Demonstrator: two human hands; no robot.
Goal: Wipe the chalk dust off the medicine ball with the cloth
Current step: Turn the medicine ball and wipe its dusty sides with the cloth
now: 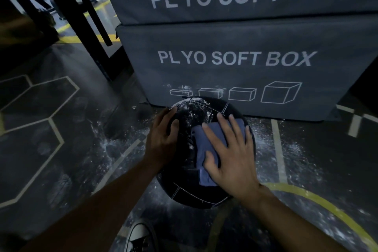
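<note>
I see hexagon lines [51,116] on the dark floor [86,149] at far left. My left hand [161,139] lies flat, fingers straight, against the ball's [192,192] left side. The ball sits on the floor, touching the lower plyo box [235,63], white dust on its top. My right hand [231,153] presses the blue cloth [199,141] onto it, fingers spread. Dust [296,149] speckles the floor at right.

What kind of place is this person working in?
Most likely a gym. Two stacked boxes marked PLYO SOFT BOX stand behind a black medicine ball, and white chalk dust lies scattered over the dark lined floor.
</note>
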